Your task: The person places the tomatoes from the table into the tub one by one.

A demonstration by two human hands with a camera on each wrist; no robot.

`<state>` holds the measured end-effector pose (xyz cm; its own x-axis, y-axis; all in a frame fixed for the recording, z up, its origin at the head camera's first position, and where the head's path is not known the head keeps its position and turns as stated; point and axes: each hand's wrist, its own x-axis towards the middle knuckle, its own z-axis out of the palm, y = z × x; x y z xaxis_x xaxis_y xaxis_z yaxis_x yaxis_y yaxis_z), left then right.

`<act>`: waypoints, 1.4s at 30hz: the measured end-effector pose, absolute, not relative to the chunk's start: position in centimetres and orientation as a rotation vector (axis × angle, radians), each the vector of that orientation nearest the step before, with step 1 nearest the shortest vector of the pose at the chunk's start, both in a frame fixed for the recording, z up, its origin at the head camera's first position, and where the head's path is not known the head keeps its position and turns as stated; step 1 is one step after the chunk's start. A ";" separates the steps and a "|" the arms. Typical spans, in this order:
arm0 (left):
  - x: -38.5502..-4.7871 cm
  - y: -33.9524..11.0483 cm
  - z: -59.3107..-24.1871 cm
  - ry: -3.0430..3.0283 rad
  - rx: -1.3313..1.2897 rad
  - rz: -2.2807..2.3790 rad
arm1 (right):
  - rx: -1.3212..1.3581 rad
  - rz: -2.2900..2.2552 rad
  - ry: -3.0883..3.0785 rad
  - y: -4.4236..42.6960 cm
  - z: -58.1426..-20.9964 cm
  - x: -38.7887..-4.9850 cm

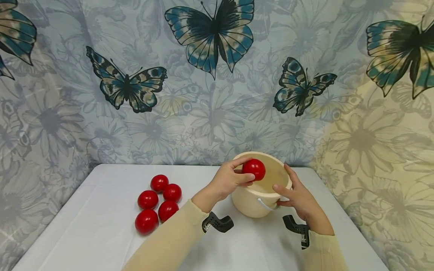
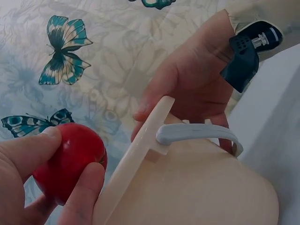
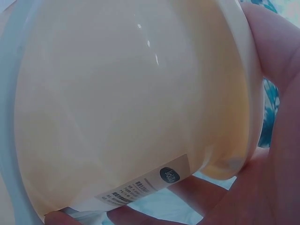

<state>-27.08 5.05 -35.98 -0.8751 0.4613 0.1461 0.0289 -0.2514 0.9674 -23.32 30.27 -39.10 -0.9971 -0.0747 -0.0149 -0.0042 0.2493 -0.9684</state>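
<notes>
My left hand pinches a glossy red tomato between thumb and fingers, in front of the bucket's open mouth. In the left wrist view the held tomato shows a small green stem end and is just beside the rim. The cream plastic bucket is tilted, its mouth turned toward the left hand. My right hand grips the bucket's right side, thumb at the rim and fingers around the outside. A pale grey-blue handle hangs on the bucket's wall. The bucket's bottom inside is hidden.
Several red tomatoes lie grouped on the left of the white-covered table. A printed label is on the bucket's wall. Black wrist mounts sit at both cuffs. Butterfly-patterned cloth hangs behind and at the sides.
</notes>
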 end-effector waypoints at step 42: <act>-22.4 2.1 -35.7 1.570 0.546 2.164 | -0.127 -1.927 2.384 30.2 -39.1 -23.1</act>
<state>-22.35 2.12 -35.68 -0.8391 0.5390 0.0729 -0.0981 -0.2818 0.9545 -23.12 30.23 -39.09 -0.9939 -0.1102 -0.0050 -0.0182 0.2087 -0.9778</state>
